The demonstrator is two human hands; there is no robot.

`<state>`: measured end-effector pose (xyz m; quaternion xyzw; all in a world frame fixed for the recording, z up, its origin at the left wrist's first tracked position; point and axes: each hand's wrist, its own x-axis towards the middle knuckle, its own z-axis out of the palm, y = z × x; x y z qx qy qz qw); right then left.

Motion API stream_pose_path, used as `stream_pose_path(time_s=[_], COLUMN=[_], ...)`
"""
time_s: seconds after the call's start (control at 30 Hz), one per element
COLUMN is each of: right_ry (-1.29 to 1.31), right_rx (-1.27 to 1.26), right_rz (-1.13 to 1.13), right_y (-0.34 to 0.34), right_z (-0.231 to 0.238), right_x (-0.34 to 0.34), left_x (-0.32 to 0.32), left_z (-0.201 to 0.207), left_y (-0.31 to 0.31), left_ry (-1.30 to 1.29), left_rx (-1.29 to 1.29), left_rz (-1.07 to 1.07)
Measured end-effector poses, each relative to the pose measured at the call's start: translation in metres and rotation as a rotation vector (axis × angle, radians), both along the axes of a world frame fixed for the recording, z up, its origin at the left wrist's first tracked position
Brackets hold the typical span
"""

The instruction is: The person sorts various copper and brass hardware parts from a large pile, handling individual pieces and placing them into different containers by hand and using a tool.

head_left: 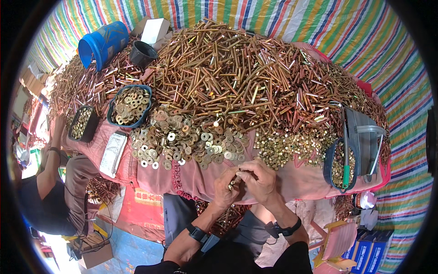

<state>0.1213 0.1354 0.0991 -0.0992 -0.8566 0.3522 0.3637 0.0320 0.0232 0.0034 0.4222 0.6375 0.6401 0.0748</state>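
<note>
My left hand is curled above the near edge of the cloth, closed around a few small brass-coloured nuts. Right beside it, fingertips almost meeting, my right hand makes a pinch; the small dark piece between its fingers is too tiny to name. Just beyond my left hand spreads a heap of flat round washers. Past my right hand lies a heap of small brass-coloured nuts. A great mound of copper-coloured metal rods rises behind both heaps.
A blue basin of washers and a black tub of nuts stand left. At right are a nut-filled container and a grey scoop-like tray. A blue bucket lies far left. Another person works at left.
</note>
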Motion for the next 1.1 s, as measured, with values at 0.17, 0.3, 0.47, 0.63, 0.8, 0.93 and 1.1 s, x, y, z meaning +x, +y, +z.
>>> stream_pose_path(time_s=[0.17, 0.3, 0.47, 0.63, 0.8, 0.93, 1.1], right_ry=[-0.189, -0.160, -0.115, -0.296, -0.133, -0.168, -0.112], right_rx=[-0.158, 0.006, -0.038, -0.253, -0.075, -0.139, -0.036], right_rz=[-0.029, -0.049, -0.022, -0.064, -0.069, -0.041, -0.019], right_y=[-0.009, -0.012, -0.011, -0.007, -0.008, -0.007, -0.006], right_z=[0.010, 0.013, 0.007, 0.005, 0.003, -0.001, -0.002], right_x=[0.007, 0.004, 0.001, 0.005, 0.004, 0.005, 0.002], left_x=[0.000, 0.002, 0.003, 0.004, 0.004, 0.002, 0.003], left_z=[0.004, 0.001, -0.010, -0.020, -0.018, -0.014, -0.013], left_y=[0.001, 0.002, 0.001, 0.001, -0.002, -0.002, -0.001], left_ry=[-0.016, -0.031, -0.049, -0.074, -0.020, -0.028, -0.019], left_rx=[0.046, 0.041, -0.018, -0.010, -0.025, -0.062, -0.017], left_rz=[-0.007, -0.007, 0.009, -0.010, 0.025, 0.025, 0.020])
